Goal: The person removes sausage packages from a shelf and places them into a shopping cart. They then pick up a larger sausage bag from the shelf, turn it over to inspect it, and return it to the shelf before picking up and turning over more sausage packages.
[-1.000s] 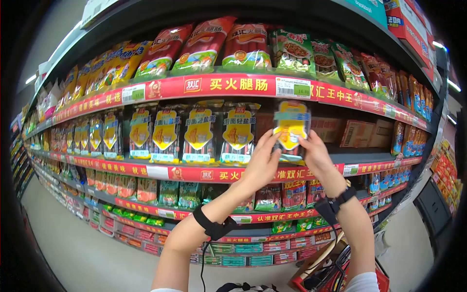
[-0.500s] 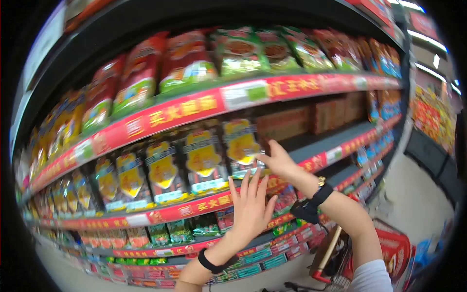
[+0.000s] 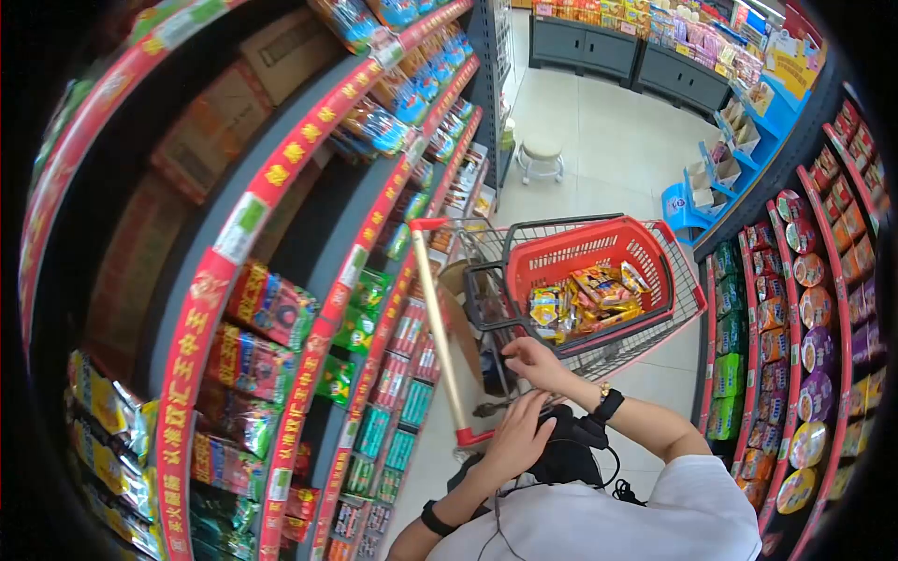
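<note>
My right hand point(image 3: 540, 365) is near the cart's inner edge, below the red basket point(image 3: 599, 238), its fingers curled; nothing is clearly visible in it. Lower and to the left, my left hand point(image 3: 516, 437) is held in front of my body, fingers loosely extended and nothing seen in it. The red basket sits in a wire shopping cart point(image 3: 687, 299) and holds several yellow and orange packets point(image 3: 599, 290). Left of my hands runs the cart's pale handle point(image 3: 440, 327) with red ends.
Shelves with red label strips point(image 3: 309, 140) and packaged food line the left. More shelves of snacks and cup noodles point(image 3: 814, 346) stand at the right. A round white stool point(image 3: 541, 150) and dark cabinets point(image 3: 585, 49) are ahead.
The view has turned right from the shelf to the cart and aisle. Both hands have left the yellow-labelled packets on the shelf and are now close to my body.
</note>
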The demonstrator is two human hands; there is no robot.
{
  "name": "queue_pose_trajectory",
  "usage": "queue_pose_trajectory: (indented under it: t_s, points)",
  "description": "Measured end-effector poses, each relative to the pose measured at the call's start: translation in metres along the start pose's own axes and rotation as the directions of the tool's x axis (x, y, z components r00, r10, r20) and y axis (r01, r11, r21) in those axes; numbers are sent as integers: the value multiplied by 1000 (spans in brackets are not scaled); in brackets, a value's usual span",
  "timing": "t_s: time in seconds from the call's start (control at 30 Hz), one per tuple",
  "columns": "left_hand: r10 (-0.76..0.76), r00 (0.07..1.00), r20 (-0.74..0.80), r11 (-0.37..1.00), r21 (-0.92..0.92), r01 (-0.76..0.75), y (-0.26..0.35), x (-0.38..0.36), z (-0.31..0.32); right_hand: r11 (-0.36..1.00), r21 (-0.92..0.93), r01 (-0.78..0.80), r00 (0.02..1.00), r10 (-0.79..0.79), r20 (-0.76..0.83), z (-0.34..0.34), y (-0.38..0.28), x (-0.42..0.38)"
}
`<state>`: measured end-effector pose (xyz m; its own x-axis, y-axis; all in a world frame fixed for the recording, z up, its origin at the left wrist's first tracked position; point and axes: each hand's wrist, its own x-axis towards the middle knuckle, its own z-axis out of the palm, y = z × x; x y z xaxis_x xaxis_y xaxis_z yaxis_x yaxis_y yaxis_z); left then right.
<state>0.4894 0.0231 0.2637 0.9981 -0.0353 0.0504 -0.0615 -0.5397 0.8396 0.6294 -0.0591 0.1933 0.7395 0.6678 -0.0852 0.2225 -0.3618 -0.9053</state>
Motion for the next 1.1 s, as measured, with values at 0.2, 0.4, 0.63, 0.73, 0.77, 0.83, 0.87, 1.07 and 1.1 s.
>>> queue_pose_trajectory:
  t_s: [0.2, 0.4, 0.63, 0.73, 0.77, 0.83, 0.87, 1.07, 1.1]
  points:
    - [-94, 995, 39, 992, -78, 97, -16, 116, 105, 984, 112, -142, 972, 160, -169, -92, 149, 40]
    - [-281, 959, -33, 957, 70, 283, -69, 194, 178, 352, 567, -745, 545, 811, 212, -149, 211, 102]
    - [-573, 820, 6, 802, 212, 559, -92, 196, 184, 12, 777, -629, 456, 816, 356, -61, 398, 131]
    - [-550, 833, -59, 808, 216, 549, -90, 197, 182, 123, 705, -699, 508, 779, 368, -50, 402, 143]
    - [-534, 843, -62, 819, 208, 534, -87, 197, 179, 251, 654, -714, 593, 713, 374, -36, 427, 137]
    - [-526, 848, -63, 826, 199, 527, -87, 198, 178, 291, 665, -687, 573, 780, 251, -11, 419, 139]
    - [-519, 850, -93, 832, 171, 527, -87, 197, 180, 233, 650, -723, 527, 794, 302, -13, 406, 139]
    - [-540, 820, -189, 827, 64, 559, -82, 204, 172, 311, 111, -944, 220, 842, -493, 27, 430, 148]
    - [-510, 830, -227, 846, 45, 532, -80, 205, 171, 308, 110, -945, 219, 845, -487, 23, 423, 147]
